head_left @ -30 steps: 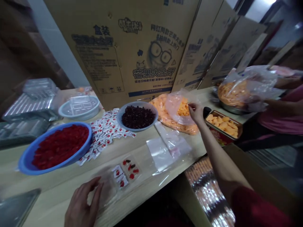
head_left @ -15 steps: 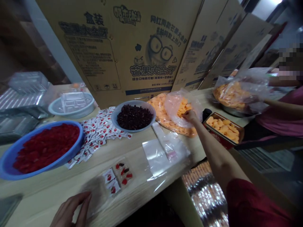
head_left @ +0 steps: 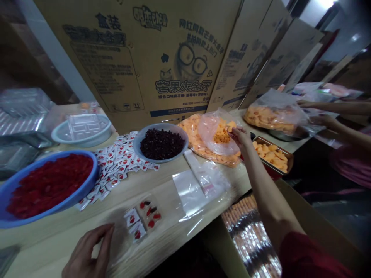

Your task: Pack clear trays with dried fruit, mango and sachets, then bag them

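Observation:
My right hand (head_left: 240, 137) is pinched on an orange piece (head_left: 231, 126), just above the mouth of an open clear bag (head_left: 207, 133) filled with small orange pieces. At the lower left my left hand (head_left: 91, 249) has thumb and forefinger closed at the left edge of a clear plastic tray (head_left: 120, 247). That tray lies flat on the table, its far edges hard to make out. Inside it are two white packets (head_left: 133, 224) with red prints and several red and dark candies (head_left: 151, 223).
A blue basin of red candies (head_left: 52, 181), loose packets (head_left: 116, 162), a bowl of dark candies (head_left: 164, 143) and clear bags (head_left: 199, 185) cover the table. Cardboard boxes (head_left: 145, 58) stand behind. A tin of orange pieces (head_left: 271, 154) and a co-worker's hands (head_left: 321, 119) are at right.
My right hand has risen out of the bag and shifted slightly right, with an orange piece now showing in its fingers. My left hand stays by the tray. The co-worker's arms have moved.

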`<action>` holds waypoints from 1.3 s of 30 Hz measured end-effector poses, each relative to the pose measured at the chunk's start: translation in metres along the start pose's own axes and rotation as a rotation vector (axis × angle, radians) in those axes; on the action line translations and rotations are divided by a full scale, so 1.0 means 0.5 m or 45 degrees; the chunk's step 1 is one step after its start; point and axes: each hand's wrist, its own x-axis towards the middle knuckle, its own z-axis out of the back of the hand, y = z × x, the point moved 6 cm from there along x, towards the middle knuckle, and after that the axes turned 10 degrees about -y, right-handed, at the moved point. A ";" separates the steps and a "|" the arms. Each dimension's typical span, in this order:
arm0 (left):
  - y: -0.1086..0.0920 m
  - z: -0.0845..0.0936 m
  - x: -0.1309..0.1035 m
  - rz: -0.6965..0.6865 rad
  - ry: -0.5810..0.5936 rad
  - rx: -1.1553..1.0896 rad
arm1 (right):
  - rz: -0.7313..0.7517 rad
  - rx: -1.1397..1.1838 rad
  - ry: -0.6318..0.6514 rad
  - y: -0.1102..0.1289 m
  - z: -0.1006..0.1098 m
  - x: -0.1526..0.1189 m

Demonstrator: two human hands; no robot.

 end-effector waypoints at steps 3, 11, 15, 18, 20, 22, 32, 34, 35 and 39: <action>-0.074 -0.020 0.020 0.063 0.017 -0.181 | -0.089 0.292 0.228 0.007 -0.017 -0.113; -0.142 -0.092 0.022 0.649 0.217 -0.936 | 0.051 0.327 0.969 -0.013 -0.221 -0.689; -0.058 -0.053 -0.013 0.855 0.132 -1.041 | 0.651 0.321 1.117 0.005 -0.275 -0.871; -0.016 -0.022 -0.031 0.874 0.107 -1.007 | 0.968 0.293 1.135 0.001 -0.293 -0.937; 0.002 -0.010 -0.039 0.865 0.131 -0.973 | 1.082 0.297 1.153 -0.003 -0.298 -0.965; 0.018 -0.001 -0.046 0.860 0.143 -0.941 | 1.153 0.328 1.205 -0.004 -0.297 -0.988; 0.033 0.015 -0.136 0.647 -0.147 -0.309 | 1.018 0.151 1.380 -0.033 -0.240 -0.982; 0.012 0.018 -0.152 0.522 -0.183 -0.082 | 1.076 0.090 1.502 -0.036 -0.236 -0.995; 0.002 0.021 -0.157 0.448 -0.197 0.031 | 1.102 0.056 1.536 -0.036 -0.235 -1.001; -0.024 0.031 -0.161 0.213 -0.162 0.402 | 1.176 -0.023 1.500 -0.037 -0.235 -1.012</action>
